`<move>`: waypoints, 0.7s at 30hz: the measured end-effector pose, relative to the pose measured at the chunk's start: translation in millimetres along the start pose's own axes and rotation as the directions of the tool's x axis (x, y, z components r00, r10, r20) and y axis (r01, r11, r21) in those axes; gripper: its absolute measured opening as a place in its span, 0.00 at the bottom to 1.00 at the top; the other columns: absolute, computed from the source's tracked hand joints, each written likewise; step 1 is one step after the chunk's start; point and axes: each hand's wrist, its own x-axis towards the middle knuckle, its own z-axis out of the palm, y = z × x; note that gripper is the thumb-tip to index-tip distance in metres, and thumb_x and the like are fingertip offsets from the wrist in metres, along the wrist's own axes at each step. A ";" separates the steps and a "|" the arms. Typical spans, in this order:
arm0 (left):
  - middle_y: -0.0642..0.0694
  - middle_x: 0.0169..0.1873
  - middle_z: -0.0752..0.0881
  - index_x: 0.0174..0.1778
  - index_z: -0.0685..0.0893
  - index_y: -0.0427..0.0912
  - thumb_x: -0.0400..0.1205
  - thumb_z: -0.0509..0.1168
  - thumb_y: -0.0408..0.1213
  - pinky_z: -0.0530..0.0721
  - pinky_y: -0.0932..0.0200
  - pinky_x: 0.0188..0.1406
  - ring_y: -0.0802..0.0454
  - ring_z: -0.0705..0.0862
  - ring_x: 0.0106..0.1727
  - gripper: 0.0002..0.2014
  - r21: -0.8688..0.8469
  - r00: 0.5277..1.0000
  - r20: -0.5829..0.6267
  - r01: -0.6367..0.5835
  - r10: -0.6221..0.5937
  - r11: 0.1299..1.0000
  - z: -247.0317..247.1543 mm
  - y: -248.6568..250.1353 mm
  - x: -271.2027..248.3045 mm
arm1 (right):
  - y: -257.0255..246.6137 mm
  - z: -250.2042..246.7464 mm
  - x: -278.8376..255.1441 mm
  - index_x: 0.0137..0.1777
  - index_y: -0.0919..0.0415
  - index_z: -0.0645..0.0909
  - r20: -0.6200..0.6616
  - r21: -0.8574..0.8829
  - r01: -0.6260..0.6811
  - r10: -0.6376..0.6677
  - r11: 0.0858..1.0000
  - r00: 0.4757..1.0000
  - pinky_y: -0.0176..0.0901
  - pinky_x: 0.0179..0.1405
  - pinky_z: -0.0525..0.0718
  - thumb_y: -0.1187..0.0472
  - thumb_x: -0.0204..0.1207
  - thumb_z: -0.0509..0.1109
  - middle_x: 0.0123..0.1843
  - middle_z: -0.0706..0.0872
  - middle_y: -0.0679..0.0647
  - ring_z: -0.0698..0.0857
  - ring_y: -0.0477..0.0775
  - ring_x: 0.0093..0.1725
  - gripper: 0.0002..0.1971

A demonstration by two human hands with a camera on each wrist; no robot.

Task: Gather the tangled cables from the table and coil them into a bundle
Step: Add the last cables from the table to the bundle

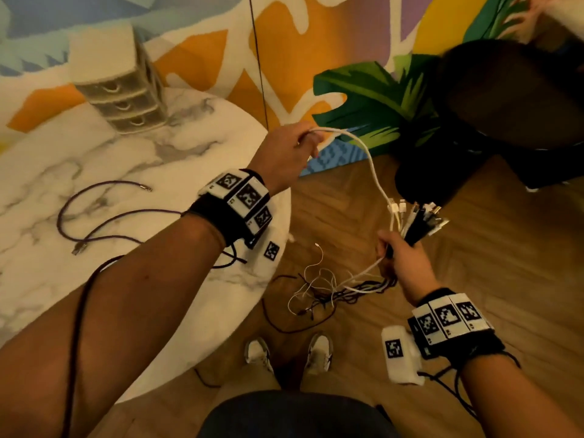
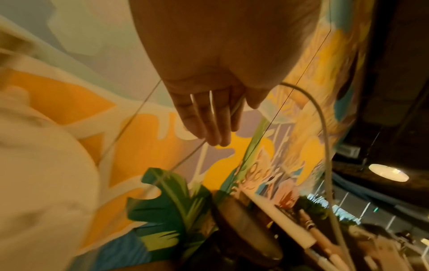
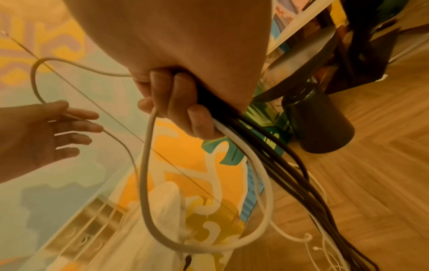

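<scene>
Marble table (image 1: pixel 132 159) fills the left of the head view, purple cable (image 1: pixel 94 216) lying loose on it. Lower right, right hand (image 1: pixel 401 260) fist-grips the cable bundle (image 1: pixel 414 222), tails tangled on the floor. Centre, left hand (image 1: pixel 290 150) pinches a white cable (image 1: pixel 369 156) looping down to the bundle.

Beside the marble counter (image 1: pixel 177 159), the right hand (image 1: pixel 403 263) grips a bundle of black and white cables (image 1: pixel 407 222), plugs upward. The left hand (image 1: pixel 290 153) pinches one white cable (image 1: pixel 369 159) higher. A purple cable (image 1: pixel 94 213) lies on the counter.
</scene>
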 end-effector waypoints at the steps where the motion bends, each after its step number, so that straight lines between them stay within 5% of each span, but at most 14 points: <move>1: 0.40 0.39 0.88 0.48 0.84 0.35 0.87 0.55 0.41 0.80 0.52 0.38 0.46 0.83 0.35 0.16 -0.045 1.000 -0.004 -0.007 0.006 0.999 9.1 9.7 5.3 | -1.7 -11.9 -0.7 0.23 0.58 0.71 -0.015 0.025 0.004 -0.003 1.000 1.000 0.40 0.22 0.61 0.56 0.80 0.62 0.18 0.65 0.48 0.63 0.47 0.17 0.22; 3: 0.40 0.39 0.88 0.47 0.85 0.36 0.87 0.54 0.42 0.80 0.52 0.41 0.46 0.83 0.37 0.17 -0.042 0.999 0.032 0.019 -0.018 0.999 32.1 11.0 6.8 | -3.0 -32.1 -0.7 0.22 0.58 0.71 -0.034 0.036 0.022 -0.021 0.999 0.999 0.40 0.22 0.60 0.55 0.80 0.62 0.18 0.64 0.49 0.62 0.48 0.17 0.22; 6: 0.38 0.45 0.88 0.49 0.85 0.36 0.87 0.53 0.45 0.78 0.51 0.47 0.43 0.84 0.47 0.19 0.184 0.965 0.207 0.126 -0.163 0.975 75.6 -28.5 -9.3 | -3.7 -57.0 -4.3 0.24 0.60 0.76 -0.028 0.048 0.034 -0.033 0.998 0.999 0.40 0.23 0.58 0.55 0.82 0.61 0.17 0.62 0.49 0.60 0.49 0.18 0.23; 11: 0.34 0.68 0.78 0.74 0.68 0.41 0.85 0.56 0.43 0.76 0.47 0.63 0.35 0.79 0.65 0.22 0.528 0.737 0.445 0.244 -0.509 0.814 121.7 -98.8 -42.5 | -0.6 -88.3 -11.3 0.55 0.62 0.86 -0.036 0.024 0.099 -0.098 0.995 0.995 0.41 0.20 0.59 0.51 0.85 0.58 0.20 0.63 0.48 0.60 0.48 0.20 0.18; 13: 0.35 0.70 0.76 0.78 0.62 0.42 0.84 0.60 0.42 0.75 0.48 0.66 0.36 0.77 0.68 0.27 0.538 0.678 0.486 0.265 -0.551 0.800 133.9 -101.0 -46.2 | 0.6 -94.5 -9.5 0.56 0.62 0.86 -0.111 0.032 0.117 -0.113 0.993 0.987 0.43 0.22 0.57 0.52 0.85 0.58 0.19 0.63 0.48 0.59 0.50 0.20 0.18; 15: 0.38 0.70 0.76 0.79 0.63 0.43 0.82 0.63 0.41 0.74 0.51 0.68 0.41 0.77 0.68 0.29 0.462 0.696 0.534 0.234 -0.479 0.855 143.1 -84.9 -43.6 | -2.3 -94.2 -8.9 0.45 0.65 0.87 -0.124 0.052 0.135 -0.128 0.989 0.984 0.43 0.22 0.56 0.51 0.86 0.56 0.18 0.63 0.48 0.58 0.51 0.20 0.22; 18: 0.46 0.63 0.80 0.73 0.72 0.45 0.79 0.68 0.41 0.75 0.59 0.59 0.51 0.79 0.62 0.25 0.176 0.801 0.554 0.157 -0.229 0.972 146.8 -34.9 -38.3 | -17.2 -85.8 -10.0 0.25 0.57 0.76 -0.124 0.081 0.152 -0.141 0.985 0.982 0.42 0.22 0.59 0.51 0.85 0.57 0.17 0.64 0.47 0.61 0.51 0.19 0.25; 21: 0.54 0.58 0.77 0.66 0.78 0.47 0.76 0.71 0.41 0.78 0.61 0.60 0.58 0.78 0.59 0.22 -0.119 0.814 0.578 0.013 0.059 0.993 143.6 26.9 -37.7 | -41.1 -75.1 -11.5 0.25 0.54 0.68 -0.166 0.099 0.218 -0.200 0.971 0.966 0.42 0.26 0.67 0.55 0.83 0.61 0.19 0.68 0.44 0.68 0.47 0.22 0.22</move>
